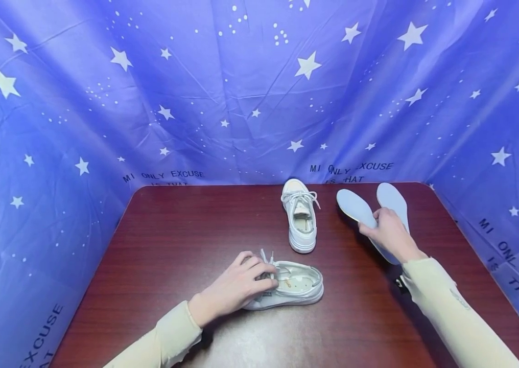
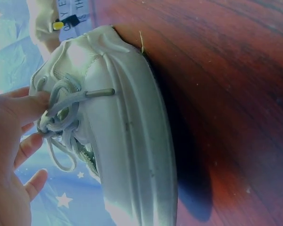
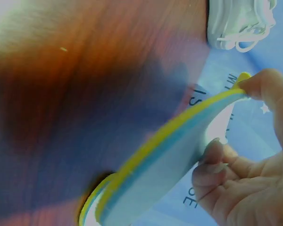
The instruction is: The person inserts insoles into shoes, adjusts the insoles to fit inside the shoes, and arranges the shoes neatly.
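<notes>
A white lace-up shoe (image 1: 303, 295) stands near the middle of the table, its opening facing up and its heel to the right. My left hand (image 1: 236, 283) holds its front, with curled fingers at the tied laces (image 2: 68, 101). On the right, my right hand (image 1: 390, 232) pinches a pale insole (image 1: 353, 204) between thumb and fingers. The right wrist view shows that insole's yellow and blue edge, raised at a tilt over the table. A second insole (image 1: 393, 197) lies behind the right hand, partly hidden by it.
Another white shoe (image 1: 304, 241) stands farther back on the dark red table (image 1: 186, 225), toe toward the curtain. A blue curtain (image 1: 222, 66) with white stars surrounds the table at the back and both sides.
</notes>
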The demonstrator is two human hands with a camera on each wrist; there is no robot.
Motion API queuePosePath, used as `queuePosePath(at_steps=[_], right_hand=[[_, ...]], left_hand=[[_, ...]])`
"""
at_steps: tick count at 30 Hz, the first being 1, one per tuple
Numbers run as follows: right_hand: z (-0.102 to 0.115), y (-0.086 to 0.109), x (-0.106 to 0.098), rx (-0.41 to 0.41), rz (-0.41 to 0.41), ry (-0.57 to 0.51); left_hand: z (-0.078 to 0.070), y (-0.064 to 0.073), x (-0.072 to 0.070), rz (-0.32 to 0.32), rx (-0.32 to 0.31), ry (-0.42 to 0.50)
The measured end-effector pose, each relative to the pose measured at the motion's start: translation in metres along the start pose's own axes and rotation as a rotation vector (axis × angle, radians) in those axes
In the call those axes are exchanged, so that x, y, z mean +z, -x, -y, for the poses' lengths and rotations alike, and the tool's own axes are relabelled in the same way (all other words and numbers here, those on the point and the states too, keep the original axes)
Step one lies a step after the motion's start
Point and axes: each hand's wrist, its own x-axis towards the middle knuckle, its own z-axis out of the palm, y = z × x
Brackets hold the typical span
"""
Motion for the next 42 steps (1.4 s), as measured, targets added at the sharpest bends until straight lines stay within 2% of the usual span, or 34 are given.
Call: queuePosePath(at_steps=[4,7,10,13,17,19,27,34,38,42], right_hand=[[0.005,0.016,-0.004,-0.063,0.008,-0.009],[0.010,0.028,-0.008,-0.141,0.007,-0.009],[0.016,0.037,-0.014,-0.246,-0.014,-0.029],[0.021,0.043,-0.018,-0.388,-0.036,-0.046],[0.031,0.052,-0.025,-0.554,-0.022,-0.070],[0.036,0.057,-0.029,-0.605,-0.002,-0.074],[0.061,0.070,-0.044,-0.705,0.063,-0.049],[0.074,0.066,-0.045,-0.844,0.035,-0.040],[0.079,0.065,-0.044,-0.871,0.074,-0.038],[0.087,0.065,-0.043,-0.870,0.122,-0.005]], left_hand=[[0.000,0.000,0.000,-0.016,0.011,-0.006],[0.000,0.000,-0.002,-0.019,0.006,-0.010],[0.001,-0.001,-0.002,-0.020,0.002,-0.013],[0.001,-0.002,-0.002,-0.025,0.004,-0.017],[0.002,-0.001,-0.001,-0.024,0.005,-0.017],[0.001,-0.001,-0.001,-0.021,0.003,-0.012],[0.001,0.000,-0.001,-0.026,0.001,0.004],[0.001,0.000,-0.004,0.000,-0.028,0.029],[0.001,-0.001,-0.005,0.012,-0.035,0.041],[0.001,-0.002,-0.003,-0.005,-0.022,0.036]])
